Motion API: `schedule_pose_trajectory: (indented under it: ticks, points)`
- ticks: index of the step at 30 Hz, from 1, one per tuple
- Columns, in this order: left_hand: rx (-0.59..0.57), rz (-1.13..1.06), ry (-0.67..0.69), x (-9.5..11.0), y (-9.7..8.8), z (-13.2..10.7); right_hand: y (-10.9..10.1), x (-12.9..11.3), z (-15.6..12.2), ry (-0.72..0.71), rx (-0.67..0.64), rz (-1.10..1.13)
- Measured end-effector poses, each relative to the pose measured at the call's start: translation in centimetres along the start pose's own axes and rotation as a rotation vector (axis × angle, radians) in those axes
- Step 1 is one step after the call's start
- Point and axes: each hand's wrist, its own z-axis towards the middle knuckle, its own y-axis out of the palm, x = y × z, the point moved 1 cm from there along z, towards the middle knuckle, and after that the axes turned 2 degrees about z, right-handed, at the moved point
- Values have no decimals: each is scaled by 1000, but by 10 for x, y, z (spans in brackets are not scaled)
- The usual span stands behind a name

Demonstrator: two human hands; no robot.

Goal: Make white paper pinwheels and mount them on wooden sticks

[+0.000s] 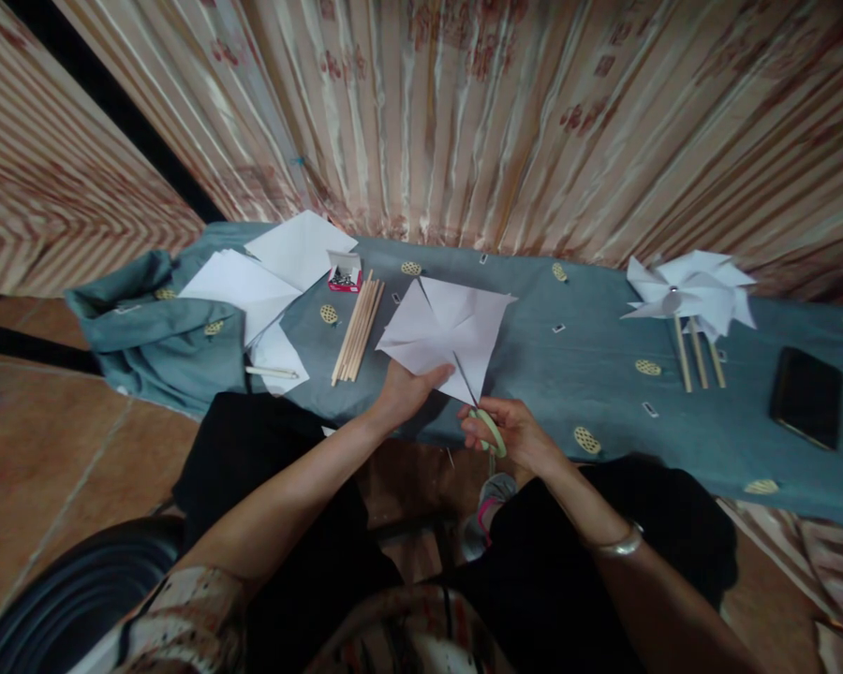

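Note:
A square sheet of white paper [456, 323] with slits running in from its corners is held just in front of me. My left hand [411, 388] grips its near left edge, thumb on top and the other fingers hidden beneath. In my right hand [510, 431] is a pair of scissors [492, 432] with light green handles. Their dark blade lies over the paper's near corner, pointing toward the middle. Left of the sheet lies a bundle of wooden sticks [358, 328]. Beyond the sticks stands a small red and white box [344, 271] of dark pins or tacks.
More white paper [245, 285] lies at the left, with a pale pen-like stick [271, 373] on a piece nearby. Several paper pinwheels [695, 285] on sticks lie at the right, beside a dark phone-like object [806, 396]. A blue-green patterned cloth [562, 374] covers the table; a curtain [464, 122] hangs behind.

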Motion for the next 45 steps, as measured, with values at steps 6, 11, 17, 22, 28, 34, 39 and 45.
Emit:
schedule_pose_trajectory:
  ticks: [6, 11, 17, 22, 28, 34, 39, 45]
  points:
    - [-4, 8, 2, -1, 0, 0, 2, 1, 2, 14, 21, -1]
    - [2, 22, 10, 0, 1, -2, 1, 2, 3, 1, 12, -3]
    - [-28, 3, 6, 0, 4, -6, 0, 2, 2, -8, 19, 14]
    - [-32, 1, -2, 0, 4, -6, 1, 2, 3, -7, 28, 8]
    - [-34, 2, 9, 0, 6, -10, -3, 8, 4, -45, 17, -38]
    - [-47, 7, -13, 0, 7, -10, -3, 9, 5, -45, 33, -58]
    - [-52, 10, -16, 2, 6, -10, -3, 10, 6, -40, 41, -33]
    - [-48, 1, -23, -1, 6, -10, -2, 8, 5, -15, 52, -1]
